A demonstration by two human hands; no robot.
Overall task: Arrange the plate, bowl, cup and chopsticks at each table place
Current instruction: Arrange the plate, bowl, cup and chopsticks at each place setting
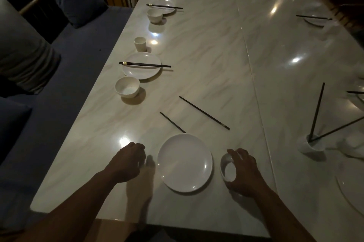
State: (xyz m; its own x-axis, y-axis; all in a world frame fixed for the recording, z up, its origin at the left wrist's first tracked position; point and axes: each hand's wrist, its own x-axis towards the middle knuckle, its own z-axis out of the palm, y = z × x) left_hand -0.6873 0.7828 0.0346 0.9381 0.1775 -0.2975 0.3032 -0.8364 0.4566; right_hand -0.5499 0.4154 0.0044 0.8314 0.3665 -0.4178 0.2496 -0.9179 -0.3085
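**A:** Where are the hands?

**B:** Both are at the near edge of the pale marble surface [206,60], one on each side of the near plate [185,163]. The right hand [243,172] has its fingers and thumb curled round a small white bowl [228,169] just right of that plate. The bowl is tipped on its side with its mouth turned toward the plate.

**A:** And the left hand?

**B:** The left hand [128,163] sits knuckles up to the left of the plate, fingers curled under. I cannot tell whether it holds anything, because the fingers hide what is beneath.

**A:** Chopsticks for this place?

**B:** Two black ones lie apart on the surface beyond the plate. The right chopstick [204,112] slants well clear of the plate. The left chopstick [172,122] runs up to the plate's far rim, where its end is hidden.

**A:** And the next place along?

**B:** On the left side, the second plate [137,72] has a paired set of chopsticks [144,64] laid across it. An upright bowl [127,86] stands just nearer, and a cup [140,43] stands beyond it.

**A:** Anything to the right?

**B:** A white tumbler [310,146] with two chopsticks standing in it, leaning apart.
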